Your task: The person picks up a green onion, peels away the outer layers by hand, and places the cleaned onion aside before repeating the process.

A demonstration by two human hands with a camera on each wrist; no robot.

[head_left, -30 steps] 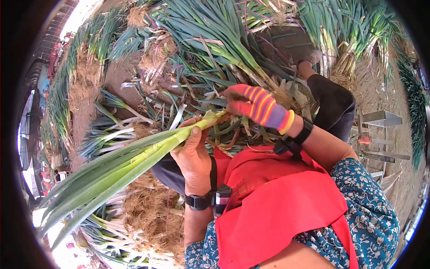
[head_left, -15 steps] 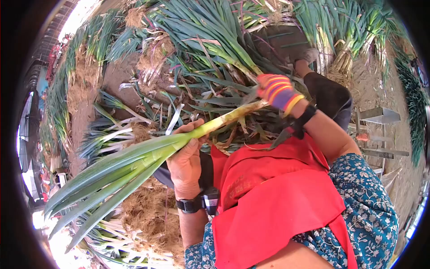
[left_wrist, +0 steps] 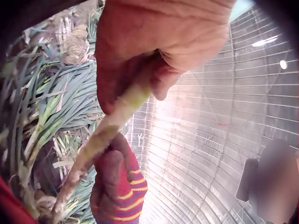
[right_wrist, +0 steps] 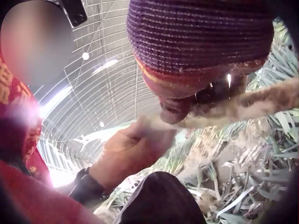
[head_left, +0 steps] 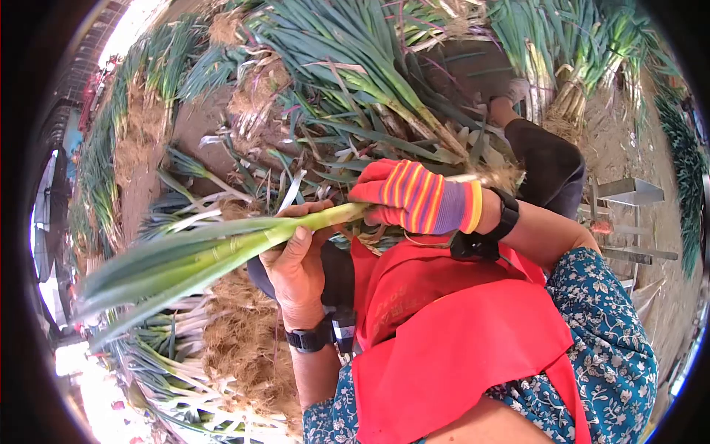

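Right forearm bent at the elbow and reaching across the body; left forearm raised from below, its hand turned upward. The bare left hand [head_left: 296, 272] pinches a large green onion [head_left: 255, 238], thumb lying along the near side and fingers passing behind the stalk. The right hand [head_left: 416, 197], in a striped knit glove [head_left: 452, 204], curls over the same stalk nearer the root end; both grips are thus narrow and occupied. The onion lies aslant between them: the leaves fan out beyond the left grip, slightly blurred at the tips, while a short pale length and tangled roots [head_left: 503, 176] project past the right grip. The stalk is smooth and cylindrical, pale green grading to brownish toward the root; the leaves are long and tapering. Black straps [head_left: 508, 211] encircle both wrists. A plain red apron [head_left: 466, 333] covers the lap; fibrous, straw-brown root masses [head_left: 248, 351] lie beside the left forearm.
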